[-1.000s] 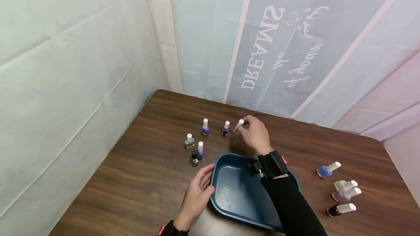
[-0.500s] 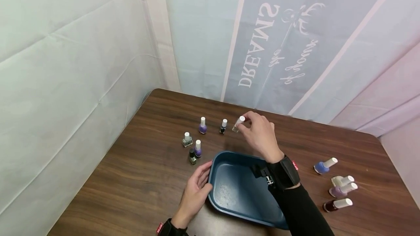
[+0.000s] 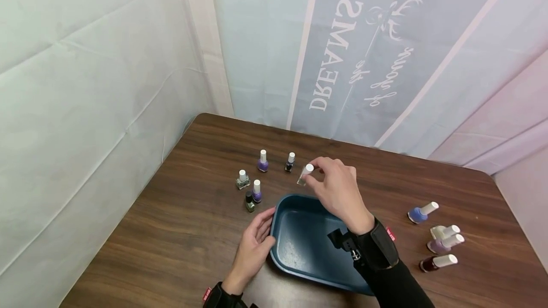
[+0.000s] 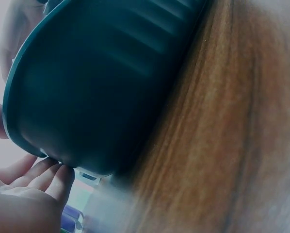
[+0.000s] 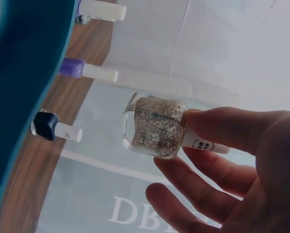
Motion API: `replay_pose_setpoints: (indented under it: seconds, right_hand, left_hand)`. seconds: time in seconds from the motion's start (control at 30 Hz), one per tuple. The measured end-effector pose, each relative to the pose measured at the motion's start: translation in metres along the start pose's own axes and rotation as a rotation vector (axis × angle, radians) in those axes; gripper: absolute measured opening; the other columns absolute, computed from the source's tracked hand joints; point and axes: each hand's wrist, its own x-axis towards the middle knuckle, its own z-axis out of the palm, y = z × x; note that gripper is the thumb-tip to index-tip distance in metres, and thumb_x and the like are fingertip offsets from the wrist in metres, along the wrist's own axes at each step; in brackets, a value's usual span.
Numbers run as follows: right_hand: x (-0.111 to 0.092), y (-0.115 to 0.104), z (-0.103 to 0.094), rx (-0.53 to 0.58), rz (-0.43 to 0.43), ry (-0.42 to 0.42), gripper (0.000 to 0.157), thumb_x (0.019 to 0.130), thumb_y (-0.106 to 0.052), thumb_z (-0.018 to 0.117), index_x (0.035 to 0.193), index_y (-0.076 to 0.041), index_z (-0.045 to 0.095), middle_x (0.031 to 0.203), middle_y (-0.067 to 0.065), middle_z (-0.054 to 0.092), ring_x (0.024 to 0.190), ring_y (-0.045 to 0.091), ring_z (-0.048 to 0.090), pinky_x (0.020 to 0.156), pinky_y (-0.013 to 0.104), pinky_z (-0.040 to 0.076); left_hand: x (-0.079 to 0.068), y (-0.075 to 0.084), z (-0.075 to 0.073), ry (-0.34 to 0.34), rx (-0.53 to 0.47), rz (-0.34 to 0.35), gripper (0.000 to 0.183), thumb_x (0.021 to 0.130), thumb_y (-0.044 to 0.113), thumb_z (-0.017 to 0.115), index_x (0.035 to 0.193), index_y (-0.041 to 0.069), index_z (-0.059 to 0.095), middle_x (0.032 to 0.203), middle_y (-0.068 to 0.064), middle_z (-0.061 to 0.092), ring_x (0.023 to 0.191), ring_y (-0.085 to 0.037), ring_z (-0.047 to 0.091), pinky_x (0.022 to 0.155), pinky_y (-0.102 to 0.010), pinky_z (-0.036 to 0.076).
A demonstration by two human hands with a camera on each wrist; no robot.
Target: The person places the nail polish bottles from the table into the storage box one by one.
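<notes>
My right hand [image 3: 340,191] pinches a clear nail polish bottle [image 5: 159,126] with silver-gold glitter and a white cap. The thumb and fingers are at the cap end. The bottle is just beyond the far rim of a blue plastic tray [image 3: 321,277], whose visible floor is bare. At the tray's left end, my left hand [image 3: 250,255] holds the side, thumb at the rim and fingers against the outer wall [image 4: 87,107]. Near the held bottle stand a dark blue nail polish [image 3: 289,163] and a purple one [image 3: 263,161], both white-capped.
Left of the tray stand a glittery polish [image 3: 243,180], another purple polish [image 3: 257,192] and a black-capped bottle [image 3: 250,202]. On the right are blue [image 3: 421,213], pale [image 3: 444,232], lilac [image 3: 445,244] and dark red polish [image 3: 437,263]. Fabric hangs behind the wooden table [image 3: 171,232].
My right hand has lifted the glitter polish from beside the dark blue one and brought it nearer the tray. The left hand stays at the tray, and the head view has shifted slightly.
</notes>
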Motion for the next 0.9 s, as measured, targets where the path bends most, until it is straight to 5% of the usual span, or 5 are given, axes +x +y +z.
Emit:
replay_pose_setpoints:
  seconds: [0.9]
  right_hand:
    - [-0.019,0.007,0.021,0.021,0.003,-0.087,0.014,0.084,-0.022,0.073,0.096,-0.018,0.069,0.093,-0.002,0.069,0.089,0.020,0.057,0.088,0.047,0.031]
  left_hand:
    - [0.001,0.000,0.000,-0.003,0.003,0.020,0.060,0.081,-0.010,0.047,0.140,0.002,0.043,0.147,-0.019,0.044,0.137,-0.031,0.043,0.112,-0.042,0.035]
